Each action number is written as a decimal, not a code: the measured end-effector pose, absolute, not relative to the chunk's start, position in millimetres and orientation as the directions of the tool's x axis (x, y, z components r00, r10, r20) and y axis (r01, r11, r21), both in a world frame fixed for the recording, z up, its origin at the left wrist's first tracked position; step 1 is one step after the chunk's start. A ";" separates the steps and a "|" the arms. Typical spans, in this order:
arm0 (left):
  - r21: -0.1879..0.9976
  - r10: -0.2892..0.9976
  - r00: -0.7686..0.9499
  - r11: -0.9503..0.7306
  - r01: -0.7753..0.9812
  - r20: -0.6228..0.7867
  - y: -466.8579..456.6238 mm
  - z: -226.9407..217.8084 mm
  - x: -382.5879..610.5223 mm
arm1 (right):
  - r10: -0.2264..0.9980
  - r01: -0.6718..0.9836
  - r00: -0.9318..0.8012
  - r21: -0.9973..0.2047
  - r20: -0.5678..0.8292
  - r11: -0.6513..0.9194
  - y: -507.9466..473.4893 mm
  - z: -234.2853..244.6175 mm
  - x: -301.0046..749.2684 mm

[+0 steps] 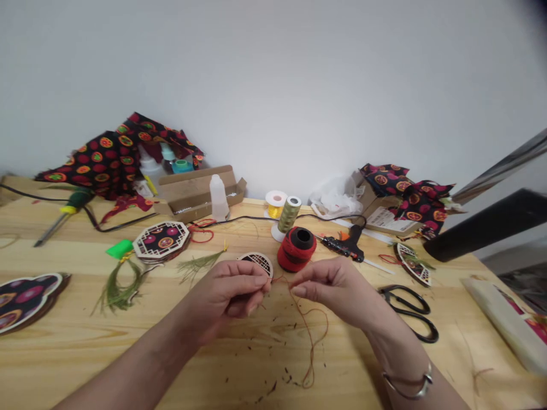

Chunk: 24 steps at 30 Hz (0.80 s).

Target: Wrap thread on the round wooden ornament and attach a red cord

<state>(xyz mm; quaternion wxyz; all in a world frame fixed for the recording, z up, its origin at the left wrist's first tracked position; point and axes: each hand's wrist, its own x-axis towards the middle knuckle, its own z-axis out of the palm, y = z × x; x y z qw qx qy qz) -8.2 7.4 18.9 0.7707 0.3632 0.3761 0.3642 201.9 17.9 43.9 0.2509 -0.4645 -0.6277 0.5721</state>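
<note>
My left hand (233,290) is closed in a pinch on a small round lattice ornament (258,262) and on the end of a thin red thread (308,327). My right hand (331,285) pinches the same thread a few centimetres to the right, fingers pressed together. The thread hangs from both hands in a loose loop down onto the wooden table (128,353). A red thread spool (296,249) stands just behind the hands.
Black scissors (410,310) lie right of my right hand, a black glue gun (346,244) behind it. An octagonal lattice piece (161,239), green feathers (117,285), gold and olive spools (282,208), a cardboard box (194,191) and patterned fabric (115,154) fill the back.
</note>
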 end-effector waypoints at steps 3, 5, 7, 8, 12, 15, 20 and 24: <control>0.831 0.823 0.472 0.481 -0.281 -0.316 6.5 18.8 -7.4 | 0.869 0.275 -0.472 -0.961 -0.152 -0.018 16.3 38.6 197.6; 0.844 0.826 0.463 0.472 -0.256 -0.321 5.8 19.4 -5.9 | 0.848 0.259 -0.521 -0.964 -0.095 0.051 14.7 37.2 195.3; 0.862 0.842 0.429 0.452 -0.230 -0.327 5.2 19.9 -4.3 | 0.810 0.259 -0.583 -0.959 -0.058 0.118 12.7 37.9 194.4; 0.872 0.853 0.404 0.439 -0.216 -0.330 5.1 19.8 -3.8 | 0.787 0.262 -0.614 -0.955 -0.055 0.138 11.7 38.9 194.5; 0.920 0.893 0.323 0.370 -0.130 -0.314 6.0 17.6 -3.2 | 0.705 0.234 -0.705 -0.964 -0.080 0.125 8.6 45.0 197.8; 0.963 0.917 0.312 0.268 -0.024 -0.248 6.1 17.0 -2.3 | 0.730 0.178 -0.683 -0.968 0.010 0.179 5.2 51.4 198.2; 0.963 0.923 0.333 0.242 -0.115 -0.192 0.7 19.1 5.9 | 0.807 0.165 -0.587 -0.966 0.068 0.201 -4.3 64.8 190.7; 0.940 0.883 0.425 0.295 -0.173 -0.200 -6.1 18.2 13.8 | 0.865 0.064 -0.496 -0.996 -0.079 -0.054 -2.5 78.1 185.0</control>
